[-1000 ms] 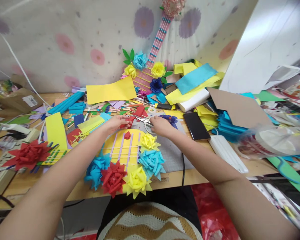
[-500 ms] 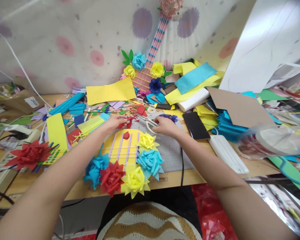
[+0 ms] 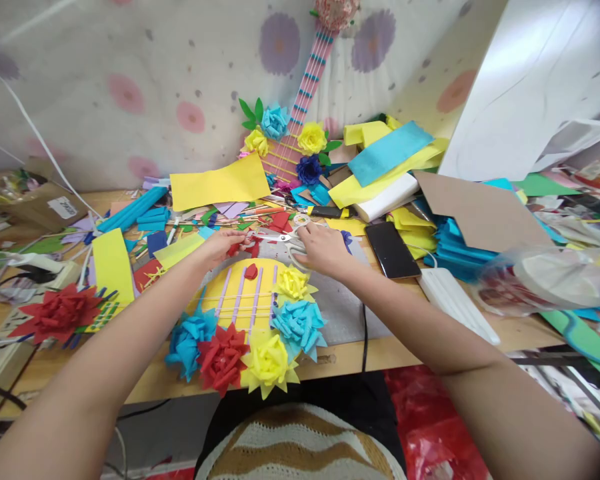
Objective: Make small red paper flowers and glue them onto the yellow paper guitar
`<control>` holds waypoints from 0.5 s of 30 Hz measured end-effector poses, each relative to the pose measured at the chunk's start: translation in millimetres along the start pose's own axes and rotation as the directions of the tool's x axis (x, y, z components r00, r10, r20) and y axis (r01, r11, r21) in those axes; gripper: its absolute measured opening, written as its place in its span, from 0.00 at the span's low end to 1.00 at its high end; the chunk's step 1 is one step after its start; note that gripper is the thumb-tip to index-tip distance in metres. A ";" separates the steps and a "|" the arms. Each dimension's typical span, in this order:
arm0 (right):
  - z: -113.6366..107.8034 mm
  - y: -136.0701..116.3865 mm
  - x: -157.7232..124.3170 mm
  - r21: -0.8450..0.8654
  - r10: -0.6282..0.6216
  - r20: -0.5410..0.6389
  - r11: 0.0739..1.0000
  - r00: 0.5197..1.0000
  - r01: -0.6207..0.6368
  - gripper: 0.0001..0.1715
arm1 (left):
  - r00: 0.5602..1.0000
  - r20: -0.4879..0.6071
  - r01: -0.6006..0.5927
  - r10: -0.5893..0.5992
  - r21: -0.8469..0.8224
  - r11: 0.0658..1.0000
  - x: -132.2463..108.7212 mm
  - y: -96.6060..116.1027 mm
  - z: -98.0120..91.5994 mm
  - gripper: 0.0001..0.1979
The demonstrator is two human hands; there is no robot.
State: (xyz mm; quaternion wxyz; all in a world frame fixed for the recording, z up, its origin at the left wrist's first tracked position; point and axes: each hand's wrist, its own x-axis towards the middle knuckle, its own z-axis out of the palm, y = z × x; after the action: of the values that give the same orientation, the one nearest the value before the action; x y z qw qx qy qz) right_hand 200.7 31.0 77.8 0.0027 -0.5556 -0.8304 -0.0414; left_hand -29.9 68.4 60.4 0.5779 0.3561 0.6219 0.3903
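My right hand [image 3: 321, 248] is closed on the handles of a pair of scissors [image 3: 283, 237], whose blades point left toward my other hand. Pinched in my left hand [image 3: 223, 247] is a piece of red paper [image 3: 237, 248], partly hidden by the fingers; the scissor tips reach it. Just below both hands lies a yellow guitar-shaped craft [image 3: 240, 288] with lilac strips, white strings and a small red piece on top. Around its lower edge sit paper flowers: a red flower [image 3: 223, 358], a yellow flower [image 3: 270, 363] and several others.
A phone [image 3: 392, 250] and a white power strip [image 3: 459, 305] lie on the right. Paper scraps and sheets cover the back of the table. A pink flowered guitar craft [image 3: 300, 110] leans on the wall. At left is another red flower [image 3: 60, 311] beside a power strip.
My right hand has shifted slightly left with the scissors, and their blades now reach the red paper at my left hand. My left hand has moved a little left.
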 end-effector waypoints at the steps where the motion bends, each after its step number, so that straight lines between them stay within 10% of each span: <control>1: -3.5 0.9 3.0 -0.022 -0.026 0.003 0.999 1.000 0.026 0.28 | 1.000 0.004 -0.004 0.004 0.000 1.000 -0.1 0.0 0.9 0.06; 15: -1.6 -11.6 31.8 -0.078 -0.082 0.025 0.993 0.996 0.084 0.26 | 0.991 0.120 -0.058 0.053 0.036 0.998 -8.0 -3.4 7.7 0.08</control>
State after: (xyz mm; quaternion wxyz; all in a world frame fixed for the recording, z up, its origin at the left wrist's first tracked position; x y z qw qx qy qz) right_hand 177.7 55.9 80.2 -0.0299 -0.5206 -0.8505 -0.0685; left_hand -21.6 60.3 60.7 0.5957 0.4074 0.5838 0.3719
